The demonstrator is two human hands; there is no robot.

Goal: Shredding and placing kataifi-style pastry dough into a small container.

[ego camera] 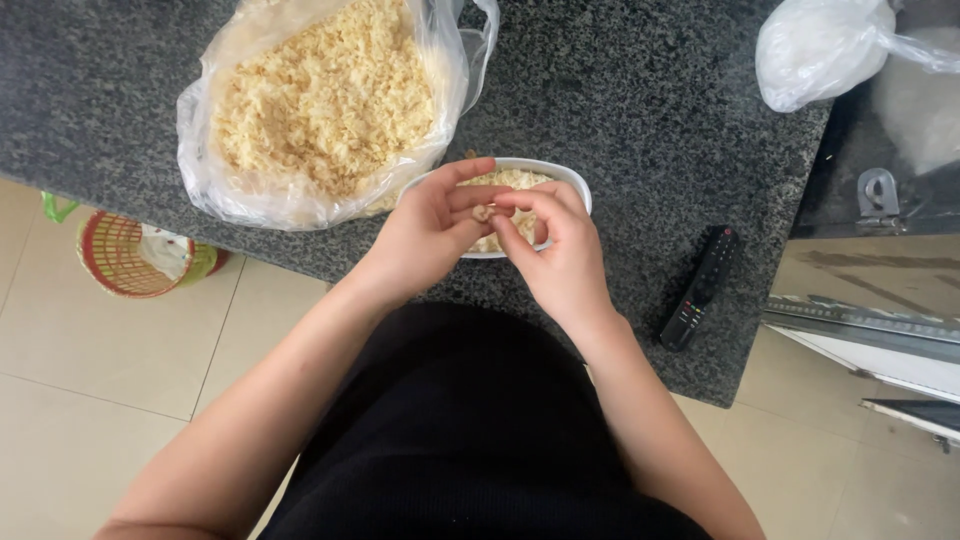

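Observation:
My left hand [432, 230] and my right hand [560, 250] meet over a white oval bowl [570, 178] on the dark granite counter [640, 110]. Between the fingertips of both hands sits a small pale crumbly piece [485, 212]. The bowl holds more of the same pale yellow crumbly stuff. Just left of the bowl lies an open clear plastic bag [320, 105] heaped with that yellow crumbly material.
A black remote control [700, 288] lies near the counter's front edge, right of my right hand. A knotted white plastic bag [825, 45] rests at the far right corner. On the tiled floor to the left stands a small red and green basket [120, 258].

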